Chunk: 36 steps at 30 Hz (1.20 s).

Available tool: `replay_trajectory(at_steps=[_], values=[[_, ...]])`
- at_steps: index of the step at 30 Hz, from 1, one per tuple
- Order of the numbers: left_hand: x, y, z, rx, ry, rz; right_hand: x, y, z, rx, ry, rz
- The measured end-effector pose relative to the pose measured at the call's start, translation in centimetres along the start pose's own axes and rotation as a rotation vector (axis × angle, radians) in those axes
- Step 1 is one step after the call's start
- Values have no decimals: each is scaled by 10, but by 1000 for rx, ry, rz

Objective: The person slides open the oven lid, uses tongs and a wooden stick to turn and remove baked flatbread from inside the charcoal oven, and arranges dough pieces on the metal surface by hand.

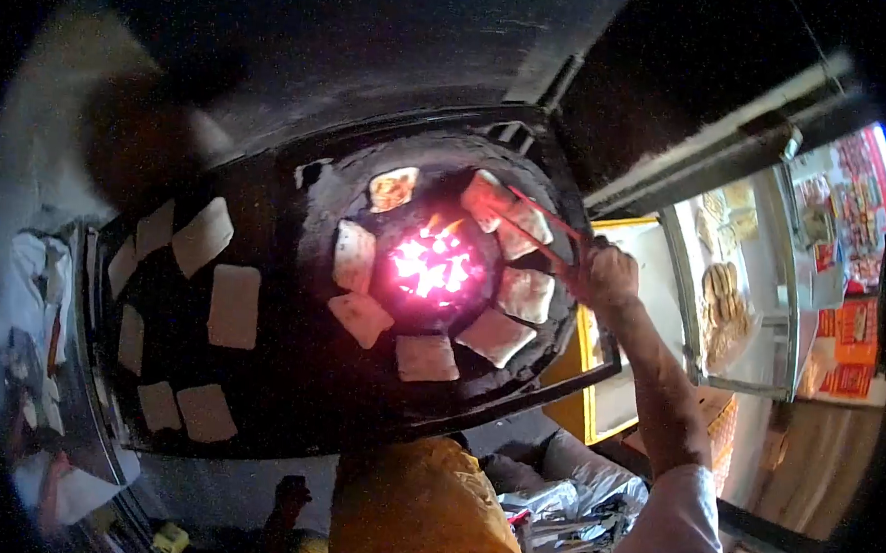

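Note:
My right hand (pixel 608 273) is closed around the handle end of long metal tongs (pixel 537 239), reaching in from the right. The tongs' tips lie at two pale flatbread pieces (pixel 485 199) at the upper right of a round oven opening; whether they pinch one, I cannot tell. Several more flatbread pieces (pixel 427 358) ring the glowing fire (pixel 434 264), and a browned one (pixel 393 189) sits at the top. At the lower left, a dark hand-like shape (pixel 292 493) shows; whether it is my left hand or a shadow is unclear.
Several pale flat pieces (pixel 234 308) lie on the dark counter (pixel 296 399) left of the fire. A yellow-framed case (pixel 586 384) stands at the right, near a glass display (pixel 728 281) with bread inside. Plastic bags (pixel 578 474) lie below the counter.

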<state>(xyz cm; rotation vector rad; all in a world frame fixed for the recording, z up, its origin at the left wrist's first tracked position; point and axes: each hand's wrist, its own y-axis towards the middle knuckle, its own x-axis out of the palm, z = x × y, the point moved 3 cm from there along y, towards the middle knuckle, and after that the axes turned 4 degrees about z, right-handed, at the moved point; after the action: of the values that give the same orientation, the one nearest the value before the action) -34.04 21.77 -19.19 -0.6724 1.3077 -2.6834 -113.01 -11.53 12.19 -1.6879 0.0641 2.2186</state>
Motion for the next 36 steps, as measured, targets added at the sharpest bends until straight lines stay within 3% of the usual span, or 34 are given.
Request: replay_trajectory(at_steps=[1, 2, 5, 8, 10, 11, 12, 13, 14, 15, 17, 18, 22, 24, 25, 26, 27, 31, 32, 33, 34, 35, 36], values=[[-11, -3, -7, 8, -12, 11, -5, 21, -9, 4, 72, -29], [-22, -8, -16, 20, -17, 25, -1, 38, -16, -78, 71, 125], [-62, -20, -47, -59, 21, 91, 24, 87, -32, -139, -94, -41], [-70, -31, -61, -207, -46, 222, 30, 86, -43, -130, 112, -205], [-57, -32, -54, -208, -101, 231, 0, 53, -54, -135, 183, -36], [-46, -28, -47, -204, -155, 235, 19, 42, -41, -187, 169, 43], [-33, -21, -41, -201, -149, 223, 7, 17, -35, -55, 356, 72], [-21, -13, -34, -205, 165, 236, -7, -5, -29, 57, 333, 4], [-12, -7, -27, -201, 479, 247, -18, -31, -15, -2, 376, 117], [-16, 2, -32, -195, 488, 237, -35, -60, 2, -54, 304, 143], [-25, 25, -46, -26, 187, 60, -62, -114, 41, 32, 136, 147], [-17, 27, -47, -25, 190, 56, -57, -139, 70, 11, 61, 260], [27, 58, -33, -157, 108, 101, -51, -208, 160, 199, 90, 305], [34, 67, -24, -209, 62, 130, -59, -217, 173, 396, 115, 262], [36, 69, -23, -197, 59, 135, -58, -215, 175, 378, 154, 263], [39, 71, -22, -101, 56, -44, -57, -206, 169, 373, 161, 267], [41, 71, -21, -7, 57, -223, -55, -195, 154, 233, 126, 277], [32, 53, -13, -38, 46, -58, -75, -114, 58, -122, 142, 280], [29, 44, -10, -40, 28, -21, -66, -89, 37, -292, 71, 413], [26, 36, -9, -38, 2, 10, -79, -60, 9, -289, 165, 215], [22, 28, -10, -37, -29, 38, -78, -29, -18, -285, 156, 235], [16, 20, -12, -36, -61, 68, -82, 4, -48, -225, -23, -88], [10, 13, -13, -38, -91, 88, -70, 29, -64, -410, -87, 113]])
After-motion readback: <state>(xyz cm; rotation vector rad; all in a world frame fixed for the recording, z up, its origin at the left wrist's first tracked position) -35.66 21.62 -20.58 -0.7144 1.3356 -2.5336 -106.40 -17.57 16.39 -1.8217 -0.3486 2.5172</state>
